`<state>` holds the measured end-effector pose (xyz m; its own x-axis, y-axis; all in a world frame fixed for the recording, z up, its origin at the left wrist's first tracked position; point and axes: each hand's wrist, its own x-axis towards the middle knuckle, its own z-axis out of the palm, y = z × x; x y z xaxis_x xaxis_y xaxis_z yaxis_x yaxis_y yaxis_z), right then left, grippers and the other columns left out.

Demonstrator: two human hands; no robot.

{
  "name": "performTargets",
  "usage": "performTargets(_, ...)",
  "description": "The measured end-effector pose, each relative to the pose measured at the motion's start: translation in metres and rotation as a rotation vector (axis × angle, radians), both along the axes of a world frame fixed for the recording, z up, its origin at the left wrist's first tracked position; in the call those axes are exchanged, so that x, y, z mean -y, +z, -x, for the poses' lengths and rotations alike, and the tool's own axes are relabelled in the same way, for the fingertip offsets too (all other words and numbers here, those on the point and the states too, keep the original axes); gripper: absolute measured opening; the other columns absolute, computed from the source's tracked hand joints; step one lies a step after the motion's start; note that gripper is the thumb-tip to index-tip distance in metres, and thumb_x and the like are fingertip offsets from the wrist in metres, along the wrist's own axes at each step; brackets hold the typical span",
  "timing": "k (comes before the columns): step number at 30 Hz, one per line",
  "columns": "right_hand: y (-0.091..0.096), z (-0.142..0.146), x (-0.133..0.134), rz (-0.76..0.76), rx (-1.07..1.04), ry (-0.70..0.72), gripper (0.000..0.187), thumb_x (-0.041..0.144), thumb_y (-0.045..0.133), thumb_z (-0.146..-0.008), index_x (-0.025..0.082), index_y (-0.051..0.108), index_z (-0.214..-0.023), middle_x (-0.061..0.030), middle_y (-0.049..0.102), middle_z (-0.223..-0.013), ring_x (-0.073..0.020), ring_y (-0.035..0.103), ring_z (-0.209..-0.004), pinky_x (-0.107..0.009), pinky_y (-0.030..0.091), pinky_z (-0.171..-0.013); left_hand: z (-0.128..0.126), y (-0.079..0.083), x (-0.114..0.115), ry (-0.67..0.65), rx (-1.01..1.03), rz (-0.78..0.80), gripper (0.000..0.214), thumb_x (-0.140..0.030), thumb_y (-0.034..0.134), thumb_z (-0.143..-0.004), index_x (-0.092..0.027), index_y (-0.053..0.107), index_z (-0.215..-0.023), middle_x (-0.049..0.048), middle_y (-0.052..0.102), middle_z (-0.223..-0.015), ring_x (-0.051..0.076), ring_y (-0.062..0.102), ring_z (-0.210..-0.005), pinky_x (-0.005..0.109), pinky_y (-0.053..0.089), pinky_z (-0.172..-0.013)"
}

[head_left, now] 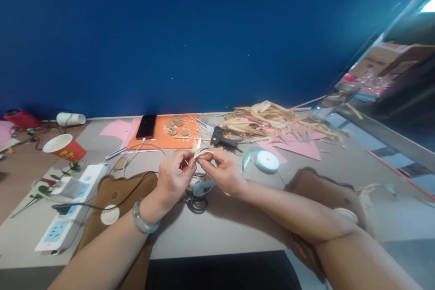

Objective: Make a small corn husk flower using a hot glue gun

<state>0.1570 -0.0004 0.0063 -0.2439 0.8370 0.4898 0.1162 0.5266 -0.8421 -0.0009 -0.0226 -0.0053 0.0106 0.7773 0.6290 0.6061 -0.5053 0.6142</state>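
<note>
Above the middle of the table, my left hand (pixel 174 176) and my right hand (pixel 223 173) meet with fingertips pinched together. Between them is a small pale piece of dried husk (pixel 196 148), partly hidden by the fingers. Just below lie black-handled scissors (pixel 197 205) and a loop of light blue ribbon (pixel 203 186), partly covered by my hands. A black glue gun (pixel 223 138) rests beyond my right hand, with a roll of light blue ribbon (pixel 267 161) to its right. A pile of dried husks (pixel 268 113) spreads behind them on pink paper (pixel 302 148).
A phone (pixel 146 127) and several round wooden slices (pixel 172 132) lie on orange paper (pixel 159 142). At left stand a power strip (pixel 57 231) with cables and a red paper cup (pixel 68 147). Brown padded pieces (pixel 102 186) lie under both forearms. A blue panel (pixel 204 45) rises behind.
</note>
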Motion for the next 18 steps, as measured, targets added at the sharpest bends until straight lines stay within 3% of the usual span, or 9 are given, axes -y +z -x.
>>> performTargets(18, -0.0011, 0.0029, 0.0052, 0.065, -0.071, -0.001, 0.027, 0.033, 0.061, -0.083, 0.017, 0.057, -0.063, -0.0009, 0.058, -0.063, -0.0122, 0.051, -0.062, -0.026, 0.043, -0.063, -0.0008, 0.0016, 0.0067, 0.060, -0.457, -0.376, 0.008, -0.014, 0.051, -0.088, -0.016, 0.057, -0.093, 0.0031, 0.059, -0.069, 0.015, 0.056, -0.062, 0.025, 0.042, -0.060)
